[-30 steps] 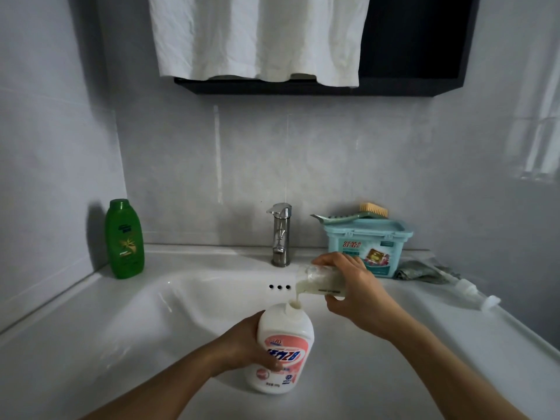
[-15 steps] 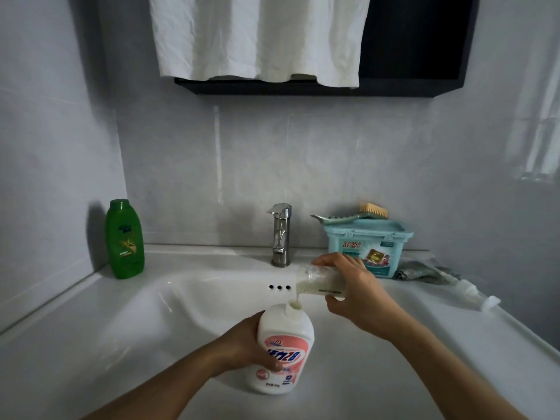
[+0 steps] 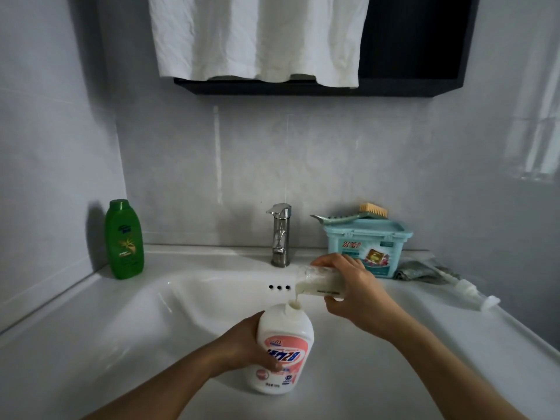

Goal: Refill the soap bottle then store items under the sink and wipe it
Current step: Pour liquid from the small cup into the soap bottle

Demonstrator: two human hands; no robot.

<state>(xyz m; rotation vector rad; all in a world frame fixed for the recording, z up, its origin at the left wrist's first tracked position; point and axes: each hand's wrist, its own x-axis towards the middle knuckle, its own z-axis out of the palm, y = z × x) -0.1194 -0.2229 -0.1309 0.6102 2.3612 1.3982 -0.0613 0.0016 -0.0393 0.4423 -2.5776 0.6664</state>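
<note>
White plastic soap bottle [image 3: 285,344], pink "28" label, was gripped by the left hand [image 3: 242,347] before the faucet [image 3: 280,234]; the right hand [image 3: 357,295] clutched a tilted clear bottle [image 3: 315,283].

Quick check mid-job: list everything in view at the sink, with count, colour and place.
soap bottle: 1, white with pink label, upright at basin front, uncapped
small bottle: 1, clear, tipped over the soap bottle's mouth, pouring
green bottle: 1, green, counter back left
tap: 1, silver, behind basin
box: 1, teal, counter back right
brush: 1, teal handle, on box
cloth: 1, grey, right of box
pump head: 1, white, lying on right counter
towel: 1, white, hanging above
cabinet: 1, black, behind towel
sink: 1, white, centre
left hand: 1, grips soap bottle
right hand: 1, grips small bottle
</note>
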